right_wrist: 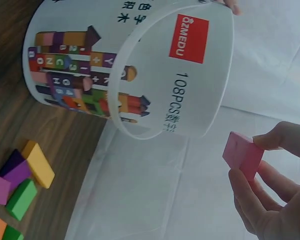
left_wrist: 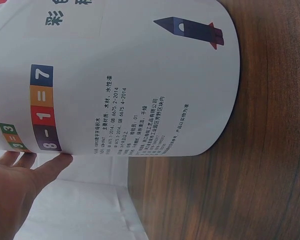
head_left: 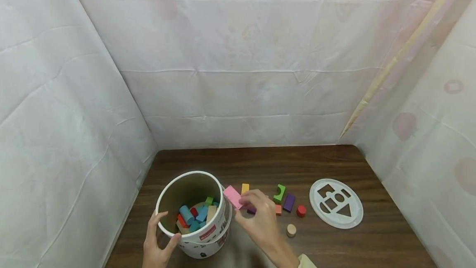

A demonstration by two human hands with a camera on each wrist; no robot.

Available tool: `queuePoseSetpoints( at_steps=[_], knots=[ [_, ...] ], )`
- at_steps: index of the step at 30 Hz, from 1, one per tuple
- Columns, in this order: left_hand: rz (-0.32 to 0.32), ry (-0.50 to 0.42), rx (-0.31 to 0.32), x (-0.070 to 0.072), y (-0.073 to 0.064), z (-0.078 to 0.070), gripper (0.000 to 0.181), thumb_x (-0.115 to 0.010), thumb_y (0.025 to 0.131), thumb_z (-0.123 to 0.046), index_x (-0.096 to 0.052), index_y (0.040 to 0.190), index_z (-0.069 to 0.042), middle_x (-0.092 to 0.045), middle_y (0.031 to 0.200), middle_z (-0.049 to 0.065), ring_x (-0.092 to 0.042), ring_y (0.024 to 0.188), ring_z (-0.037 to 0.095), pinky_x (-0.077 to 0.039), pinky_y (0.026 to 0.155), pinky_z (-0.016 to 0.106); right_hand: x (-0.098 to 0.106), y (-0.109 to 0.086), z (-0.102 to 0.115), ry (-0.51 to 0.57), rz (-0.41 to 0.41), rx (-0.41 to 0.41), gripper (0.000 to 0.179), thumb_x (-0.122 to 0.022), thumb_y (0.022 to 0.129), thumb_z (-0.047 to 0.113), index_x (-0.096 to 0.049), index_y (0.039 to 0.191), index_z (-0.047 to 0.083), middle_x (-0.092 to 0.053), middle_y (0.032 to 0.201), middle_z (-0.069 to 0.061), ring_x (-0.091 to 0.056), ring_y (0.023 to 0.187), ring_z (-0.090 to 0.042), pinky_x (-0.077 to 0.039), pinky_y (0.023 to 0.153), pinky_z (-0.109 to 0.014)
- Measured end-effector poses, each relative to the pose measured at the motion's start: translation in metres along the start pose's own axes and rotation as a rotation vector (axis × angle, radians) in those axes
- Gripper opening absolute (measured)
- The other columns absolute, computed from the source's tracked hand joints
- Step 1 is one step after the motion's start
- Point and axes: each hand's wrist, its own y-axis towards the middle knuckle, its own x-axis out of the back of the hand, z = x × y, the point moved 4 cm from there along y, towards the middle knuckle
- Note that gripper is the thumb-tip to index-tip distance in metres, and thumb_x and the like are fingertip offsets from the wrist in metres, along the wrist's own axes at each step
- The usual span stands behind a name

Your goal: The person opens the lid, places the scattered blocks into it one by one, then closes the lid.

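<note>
Between the thumb and fingers of my right hand is a pink block, pinched just outside the right rim of a white bucket. The right wrist view shows this block raised beside the bucket's printed side. My left hand holds the bucket at its near left rim, thumb and fingers spread around the edge. Inside lie several wooden blocks, among them a blue cylinder, a green block and a natural wood block.
Right of the bucket, loose blocks lie on the dark wooden table: a green arch, a purple block, a red cylinder, a natural cylinder. Farther right is a white lid with shaped holes. White sheets hang around the table.
</note>
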Motion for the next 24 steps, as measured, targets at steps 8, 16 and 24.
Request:
queuePoseSetpoints(
  at_steps=[8,16,24],
  knots=[
    [0.003,-0.012,0.01,0.0,0.0,-0.001,0.066,-0.077,0.076,-0.005,-0.044,0.132,-0.008,-0.028,0.149,0.01,-0.028,0.133,0.033,-0.037,0.101,0.048,-0.011,0.011,0.012,-0.023,0.069,-0.012,0.02,-0.08,0.063,-0.002,-0.069,0.076,0.008,-0.063,0.09,0.0,-0.061,0.07,-0.005,-0.055,0.063,-0.022],
    [-0.006,-0.011,0.005,-0.001,-0.001,0.0,0.066,-0.078,0.075,-0.005,-0.046,0.132,-0.009,-0.029,0.149,0.011,-0.03,0.132,0.033,-0.038,0.103,0.038,-0.029,0.019,0.018,0.002,0.143,0.016,0.014,-0.078,0.067,-0.001,-0.069,0.076,0.005,-0.064,0.089,-0.002,-0.061,0.077,-0.01,-0.055,0.068,-0.019],
    [-0.019,-0.014,-0.008,-0.001,-0.001,0.001,0.066,-0.078,0.075,-0.004,-0.046,0.132,-0.01,-0.03,0.149,0.008,-0.029,0.133,0.025,-0.032,0.102,0.019,-0.042,0.022,0.019,-0.042,0.241,0.024,0.01,-0.074,0.069,0.001,-0.07,0.076,0.006,-0.064,0.09,-0.001,-0.057,0.085,-0.012,-0.053,0.072,-0.019]
  ],
)
